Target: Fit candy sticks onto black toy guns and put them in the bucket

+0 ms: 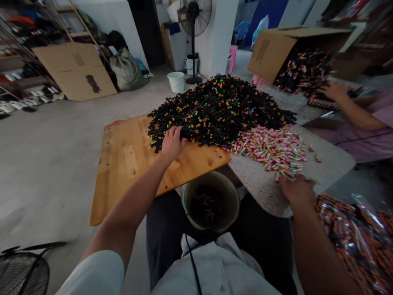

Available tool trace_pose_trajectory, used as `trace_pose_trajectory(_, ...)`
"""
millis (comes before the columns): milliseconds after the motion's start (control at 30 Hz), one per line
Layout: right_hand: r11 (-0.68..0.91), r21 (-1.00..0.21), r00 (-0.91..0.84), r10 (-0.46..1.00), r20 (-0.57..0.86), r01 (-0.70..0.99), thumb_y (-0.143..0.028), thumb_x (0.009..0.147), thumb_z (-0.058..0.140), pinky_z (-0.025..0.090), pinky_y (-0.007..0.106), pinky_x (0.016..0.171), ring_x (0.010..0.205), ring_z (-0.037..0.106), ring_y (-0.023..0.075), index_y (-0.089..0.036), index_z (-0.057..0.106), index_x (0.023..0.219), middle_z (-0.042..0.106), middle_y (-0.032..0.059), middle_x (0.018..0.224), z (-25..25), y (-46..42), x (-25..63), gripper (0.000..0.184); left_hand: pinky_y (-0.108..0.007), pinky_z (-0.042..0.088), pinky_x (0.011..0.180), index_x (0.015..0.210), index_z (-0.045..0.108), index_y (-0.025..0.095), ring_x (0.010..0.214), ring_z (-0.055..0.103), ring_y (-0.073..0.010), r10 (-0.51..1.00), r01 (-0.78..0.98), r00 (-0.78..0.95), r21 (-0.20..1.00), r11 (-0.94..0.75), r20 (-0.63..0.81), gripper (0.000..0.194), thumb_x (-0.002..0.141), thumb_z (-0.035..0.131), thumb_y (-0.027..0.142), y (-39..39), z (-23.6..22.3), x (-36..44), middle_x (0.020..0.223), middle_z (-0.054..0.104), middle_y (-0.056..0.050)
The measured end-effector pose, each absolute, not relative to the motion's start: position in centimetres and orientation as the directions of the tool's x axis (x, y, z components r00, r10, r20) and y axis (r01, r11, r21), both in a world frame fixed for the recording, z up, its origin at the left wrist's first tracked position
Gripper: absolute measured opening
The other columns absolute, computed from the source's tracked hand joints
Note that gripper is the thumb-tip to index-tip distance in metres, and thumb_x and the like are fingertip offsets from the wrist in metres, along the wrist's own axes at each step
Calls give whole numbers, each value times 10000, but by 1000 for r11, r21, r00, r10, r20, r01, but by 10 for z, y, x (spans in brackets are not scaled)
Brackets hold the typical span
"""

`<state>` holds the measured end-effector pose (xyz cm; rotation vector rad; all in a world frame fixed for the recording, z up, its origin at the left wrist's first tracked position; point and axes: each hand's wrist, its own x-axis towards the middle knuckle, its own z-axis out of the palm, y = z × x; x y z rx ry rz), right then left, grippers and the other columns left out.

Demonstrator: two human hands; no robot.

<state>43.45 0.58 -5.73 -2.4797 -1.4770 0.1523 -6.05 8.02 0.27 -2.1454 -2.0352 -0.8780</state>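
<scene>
My left hand (172, 142) reaches to the front edge of a big heap of black plastic pieces (215, 108) with orange and green tips. Its fingers are curled closed around a black piece there, mostly hidden by the hand. On the speckled stone tabletop, my right hand (297, 190) is at the near edge of a pile of small pink-and-white tubes (270, 147). Those fingers are pinched together on a tube; the fingertips are partly hidden. Between my legs stands a round bucket (186, 200) with dark pieces inside.
A wooden board (123, 164) supports the heap's left part. At right, another person's hand (334, 91) is by a tipped cardboard box (270, 53) spilling similar pieces. Clear bags of orange-and-black items (353, 237) lie lower right. A white bucket (176, 83) and standing fan (193, 41) are behind.
</scene>
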Motion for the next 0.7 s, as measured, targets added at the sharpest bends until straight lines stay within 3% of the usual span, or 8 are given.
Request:
trace_pose_trajectory(100,-480,-222,485,874,-39,848,-447,1041,459,540,503,904,1144,710,422,-103,659,1415,623,304,1285,-62,8,430,547,-498,342,1256,1605,414,110,1477,425,-334,916,942,88,266,-204,391,707,932,606,218,117,10,-63,1619,465,-195)
trace_pose_trajectory(233,-361,-215,371,928,9,907,-344,1044,454,533,439,903,1105,715,363,-96,697,1334,692,262,1214,-66,8,413,452,-483,386,1191,1516,536,132,1379,521,-341,963,956,154,212,-202,220,564,968,569,257,140,13,-56,1503,589,-190)
trace_pose_trajectory(367,-250,-241,271,961,54,938,-287,1013,518,517,390,911,1090,709,314,-96,713,1300,723,239,1221,-72,10,408,396,-404,440,1074,1429,588,169,1220,626,-319,989,971,70,218,-97,131,484,954,589,260,130,7,-54,1292,704,-158)
trace_pose_trajectory(500,-179,-241,191,981,30,954,-299,957,613,516,363,879,1035,719,293,-113,770,1210,777,195,1102,-73,21,412,351,-351,477,926,1293,656,168,1026,682,-289,1000,953,-17,303,23,-24,374,932,625,262,105,-7,-58,1058,753,-121)
trace_pose_trajectory(700,-213,-290,196,977,-86,933,-353,892,672,499,348,750,856,730,274,-181,793,859,785,122,878,-71,31,423,213,-316,494,833,1096,709,170,988,688,-270,979,887,-183,415,204,-91,233,902,630,274,72,-19,-66,1029,750,-112)
